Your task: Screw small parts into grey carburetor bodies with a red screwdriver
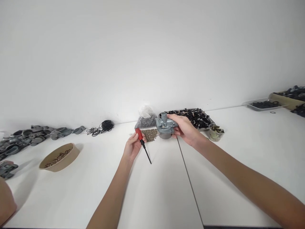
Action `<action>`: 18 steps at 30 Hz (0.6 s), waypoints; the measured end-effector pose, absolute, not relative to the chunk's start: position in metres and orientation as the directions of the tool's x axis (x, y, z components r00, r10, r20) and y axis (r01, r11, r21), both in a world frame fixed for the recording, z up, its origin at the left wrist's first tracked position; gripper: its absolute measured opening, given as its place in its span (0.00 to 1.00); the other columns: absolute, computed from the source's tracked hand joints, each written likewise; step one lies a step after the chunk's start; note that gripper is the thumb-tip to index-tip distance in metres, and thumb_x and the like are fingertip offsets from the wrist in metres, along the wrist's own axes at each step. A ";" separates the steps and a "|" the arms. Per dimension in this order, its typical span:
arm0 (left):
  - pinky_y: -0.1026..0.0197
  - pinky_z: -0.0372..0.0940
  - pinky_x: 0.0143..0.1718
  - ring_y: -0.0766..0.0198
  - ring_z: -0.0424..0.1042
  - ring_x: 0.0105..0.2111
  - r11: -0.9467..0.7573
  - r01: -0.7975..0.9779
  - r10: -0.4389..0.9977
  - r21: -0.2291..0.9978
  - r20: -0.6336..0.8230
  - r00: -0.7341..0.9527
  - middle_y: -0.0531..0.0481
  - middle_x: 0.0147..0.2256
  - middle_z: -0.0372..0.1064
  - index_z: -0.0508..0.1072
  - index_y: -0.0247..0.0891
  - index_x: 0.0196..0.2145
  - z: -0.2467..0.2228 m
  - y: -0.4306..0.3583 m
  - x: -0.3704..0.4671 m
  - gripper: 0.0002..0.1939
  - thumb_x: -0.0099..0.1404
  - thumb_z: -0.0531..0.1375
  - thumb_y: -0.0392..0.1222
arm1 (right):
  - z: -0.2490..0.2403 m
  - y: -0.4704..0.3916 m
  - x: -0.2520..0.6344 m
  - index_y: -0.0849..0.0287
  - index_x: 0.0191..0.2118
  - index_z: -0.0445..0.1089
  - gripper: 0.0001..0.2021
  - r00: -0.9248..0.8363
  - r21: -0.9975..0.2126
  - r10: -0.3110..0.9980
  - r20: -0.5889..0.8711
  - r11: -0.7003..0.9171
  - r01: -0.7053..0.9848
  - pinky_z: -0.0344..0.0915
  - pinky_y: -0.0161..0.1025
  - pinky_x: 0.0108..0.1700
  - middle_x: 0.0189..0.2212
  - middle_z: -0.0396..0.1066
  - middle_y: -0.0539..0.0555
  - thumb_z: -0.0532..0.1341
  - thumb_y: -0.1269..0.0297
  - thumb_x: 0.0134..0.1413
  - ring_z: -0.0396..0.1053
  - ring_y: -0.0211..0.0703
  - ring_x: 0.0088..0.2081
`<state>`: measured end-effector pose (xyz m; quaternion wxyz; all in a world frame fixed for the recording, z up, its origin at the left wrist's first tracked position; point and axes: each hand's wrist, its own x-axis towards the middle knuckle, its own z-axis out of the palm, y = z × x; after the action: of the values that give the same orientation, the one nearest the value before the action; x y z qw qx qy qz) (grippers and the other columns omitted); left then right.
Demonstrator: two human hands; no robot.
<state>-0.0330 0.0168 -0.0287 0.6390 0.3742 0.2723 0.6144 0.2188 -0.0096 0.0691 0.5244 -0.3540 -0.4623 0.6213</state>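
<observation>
My left hand (pixel 133 147) is closed round a screwdriver (pixel 140 135) with a red and black handle; its dark shaft slants down toward the right, the tip over the white table. In my right hand (pixel 184 128) is a grey metal carburetor-like part (pixel 164 125), raised above the table and gripped from its right side. The two held things are apart. Behind my left hand lies a pile of small brass-coloured screws (pixel 150 135), and behind that a clear plastic bag (pixel 145 120) of small dark metal pieces.
A tray (pixel 210 120) of black parts and a clear cup (pixel 215 133) stand right of centre. Leftward are black rings (pixel 106 126), a tan bowl (pixel 69 160) of small pieces and grey castings (pixel 35 135). Containers (pixel 267 107) stand far right. Another person's arm (pixel 6 202) shows lower left.
</observation>
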 end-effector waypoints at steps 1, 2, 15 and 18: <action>0.59 0.68 0.34 0.65 0.70 0.29 -0.035 -0.580 0.989 0.814 0.112 0.097 0.45 0.33 0.72 0.73 0.30 0.40 -0.029 0.017 -0.033 0.11 0.60 0.65 0.38 | 0.071 -0.010 0.220 0.57 0.23 0.59 0.19 -0.183 -0.952 0.981 0.065 0.006 -0.306 0.56 0.33 0.15 0.13 0.49 0.42 0.66 0.54 0.53 0.49 0.31 0.15; 0.59 0.68 0.34 0.65 0.70 0.29 -0.035 -0.578 0.989 0.815 0.112 0.098 0.45 0.33 0.71 0.73 0.30 0.40 -0.029 0.017 -0.033 0.11 0.60 0.65 0.38 | 0.073 -0.010 0.222 0.57 0.24 0.58 0.19 -0.164 -0.959 0.982 0.096 0.048 -0.278 0.56 0.33 0.15 0.13 0.50 0.42 0.67 0.53 0.53 0.50 0.31 0.15; 0.60 0.69 0.34 0.64 0.70 0.29 -0.026 -0.578 0.989 0.816 0.105 0.105 0.45 0.33 0.71 0.73 0.30 0.40 -0.026 0.015 -0.031 0.10 0.61 0.64 0.37 | 0.108 -0.024 0.250 0.56 0.24 0.57 0.22 -0.057 -0.951 0.954 0.295 0.287 -0.119 0.57 0.33 0.15 0.16 0.52 0.43 0.67 0.48 0.54 0.52 0.31 0.15; 0.60 0.69 0.33 0.64 0.70 0.29 -0.028 -0.577 0.988 0.816 0.109 0.107 0.45 0.33 0.71 0.73 0.30 0.40 -0.026 0.015 -0.031 0.10 0.61 0.64 0.37 | 0.110 -0.027 0.251 0.56 0.24 0.57 0.22 0.005 -0.934 0.935 0.355 0.355 -0.050 0.57 0.32 0.15 0.17 0.53 0.43 0.67 0.49 0.53 0.55 0.31 0.15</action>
<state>-0.0314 0.0147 -0.0258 0.6416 0.3767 0.2730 0.6099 0.2505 -0.0274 0.1096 0.5936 -0.3878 -0.5701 0.4150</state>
